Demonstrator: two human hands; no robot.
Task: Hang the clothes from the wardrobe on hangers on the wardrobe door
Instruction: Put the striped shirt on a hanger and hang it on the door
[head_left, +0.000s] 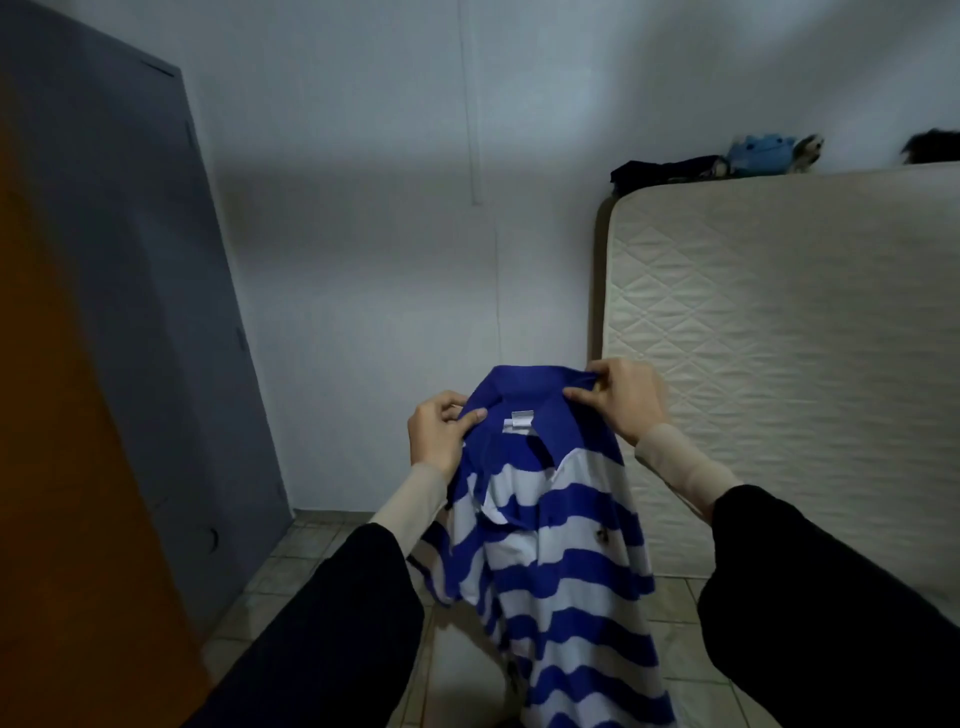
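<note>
A blue and white striped polo shirt (561, 551) hangs in front of me, held up by its blue collar. My left hand (439, 431) pinches the collar's left side between thumb and fingers. My right hand (623, 397) pinches the collar's right side, slightly higher. A white label shows inside the collar between the two hands. The shirt's body drops down toward the tiled floor. No hanger shows in this view.
An orange wardrobe door (62, 467) fills the left edge, with a grey door (156, 291) behind it. A quilted mattress (789, 353) leans upright at the right, with dark clothes (670, 174) and a blue plush toy (761, 153) on top. A white wall stands ahead.
</note>
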